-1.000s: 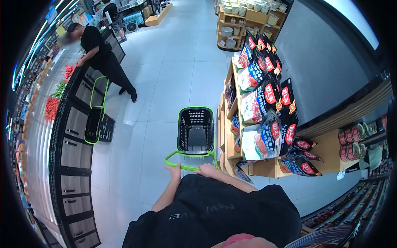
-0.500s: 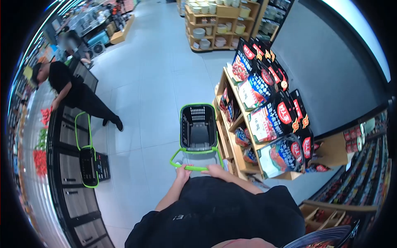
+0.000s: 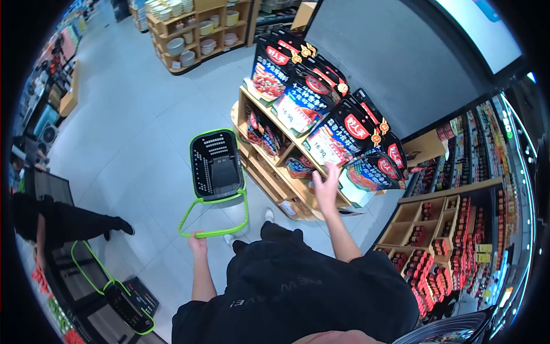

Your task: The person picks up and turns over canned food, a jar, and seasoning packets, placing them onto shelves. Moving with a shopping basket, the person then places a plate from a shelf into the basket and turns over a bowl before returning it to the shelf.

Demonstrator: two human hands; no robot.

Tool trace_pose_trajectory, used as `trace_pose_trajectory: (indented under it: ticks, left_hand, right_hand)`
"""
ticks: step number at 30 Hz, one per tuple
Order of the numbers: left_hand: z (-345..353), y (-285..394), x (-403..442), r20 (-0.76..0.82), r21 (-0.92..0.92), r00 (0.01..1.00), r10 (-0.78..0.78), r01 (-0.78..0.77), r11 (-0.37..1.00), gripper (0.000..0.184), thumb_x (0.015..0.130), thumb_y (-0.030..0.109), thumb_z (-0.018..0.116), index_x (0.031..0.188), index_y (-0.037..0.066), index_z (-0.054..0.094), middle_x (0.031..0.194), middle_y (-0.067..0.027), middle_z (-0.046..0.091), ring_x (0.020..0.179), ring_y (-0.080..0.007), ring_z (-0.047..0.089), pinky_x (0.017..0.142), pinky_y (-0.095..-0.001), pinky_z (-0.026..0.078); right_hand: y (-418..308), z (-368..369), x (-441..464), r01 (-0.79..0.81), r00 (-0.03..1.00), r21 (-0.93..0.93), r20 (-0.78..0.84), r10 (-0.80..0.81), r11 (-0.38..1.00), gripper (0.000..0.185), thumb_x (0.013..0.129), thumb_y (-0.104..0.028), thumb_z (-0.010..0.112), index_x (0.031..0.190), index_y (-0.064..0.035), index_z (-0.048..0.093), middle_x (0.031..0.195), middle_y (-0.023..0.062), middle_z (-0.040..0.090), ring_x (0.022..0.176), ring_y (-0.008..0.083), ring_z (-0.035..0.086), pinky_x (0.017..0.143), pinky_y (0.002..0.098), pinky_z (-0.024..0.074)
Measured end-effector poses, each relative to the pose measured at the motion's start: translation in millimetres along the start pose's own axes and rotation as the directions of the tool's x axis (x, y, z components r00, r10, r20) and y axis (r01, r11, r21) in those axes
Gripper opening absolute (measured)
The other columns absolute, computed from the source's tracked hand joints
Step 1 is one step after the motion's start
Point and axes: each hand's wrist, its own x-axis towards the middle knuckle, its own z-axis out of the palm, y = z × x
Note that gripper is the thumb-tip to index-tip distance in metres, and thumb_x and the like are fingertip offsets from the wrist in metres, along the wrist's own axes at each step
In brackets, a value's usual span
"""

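My left hand [image 3: 197,243] is closed around the green handle [image 3: 220,233] of a black shopping basket [image 3: 191,166]. The basket's inside shows no goods, and it tilts away from me above or on the floor; I cannot tell which. My right hand [image 3: 326,188] is stretched forward with its fingers apart and nothing in them. It is at the wooden display shelf [image 3: 297,141], near a price card [image 3: 322,150] and the black-and-red seasoning pouches [image 3: 350,131]. Whether it touches the shelf edge is unclear. More pouches [image 3: 299,166] lie in the compartment below.
To the left a person in dark clothes [image 3: 74,221] stands at a counter, beside a second green-rimmed basket [image 3: 127,307]. Shelves of red-lidded jars [image 3: 427,269] are on the right. A rack of bowls [image 3: 197,37] stands farther back, and grey floor [image 3: 123,155] lies between.
My right hand has let go of the basket handle and reached right to the pouch display. The view has turned right. My left hand still holds the handle.
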Motion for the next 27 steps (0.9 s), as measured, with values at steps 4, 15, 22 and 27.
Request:
trace_pose_trajectory:
  ticks: [4,15,22,27]
  left_hand:
    - [-3.5,49.7,34.6,-0.066,-0.063,0.997,0.047,-0.051,0.997,0.011,0.096,0.016,0.048,0.104,0.008,0.047,0.081,-0.0072,0.057,0.072,-0.0208,0.055,0.067,-0.0375,0.048]
    - [56.6,98.6,14.7,0.093,0.23,0.945,0.314,-0.327,0.916,0.016,0.098,0.012,0.047,0.114,0.011,0.046,0.078,-0.0033,0.051,0.067,-0.017,0.052,0.06,-0.0338,0.045]
    - [74.7,108.6,2.6,0.051,0.242,0.935,0.352,-0.354,0.904,0.024,0.096,0.013,0.05,0.118,0.007,0.043,0.077,-0.0067,0.051,0.063,-0.0187,0.051,0.06,-0.0354,0.047]
    - [12.4,97.6,39.8,-0.083,0.596,0.877,0.473,-0.337,0.729,0.043,0.088,0.01,0.059,0.125,0.002,0.038,0.08,-0.0109,0.053,0.064,-0.0225,0.055,0.063,-0.0359,0.051]
  right_hand:
    - [-25.9,-74.6,75.5,0.288,0.929,-0.275,-0.155,-0.337,0.917,0.038,0.08,-0.006,0.069,0.115,0.0003,0.056,0.124,0.0173,0.052,0.118,0.0324,0.049,0.101,0.0404,0.0392]
    - [-41.1,-146.2,174.0,0.262,0.961,-0.527,0.222,-0.166,0.809,0.035,0.08,-0.012,0.071,0.111,-0.0032,0.058,0.107,0.0146,0.056,0.1,0.0319,0.058,0.085,0.0403,0.0473]
    - [-37.6,-145.3,194.3,0.187,0.969,-0.604,0.244,-0.044,0.775,0.024,0.077,-0.014,0.072,0.083,-0.0021,0.053,0.093,0.0136,0.053,0.089,0.0318,0.055,0.077,0.0413,0.0453]
    - [-43.9,-151.9,194.6,0.279,0.948,-0.542,0.287,-0.137,0.793,0.017,0.078,-0.013,0.071,0.083,-0.0017,0.058,0.102,0.0116,0.057,0.094,0.0299,0.056,0.082,0.0406,0.0449]
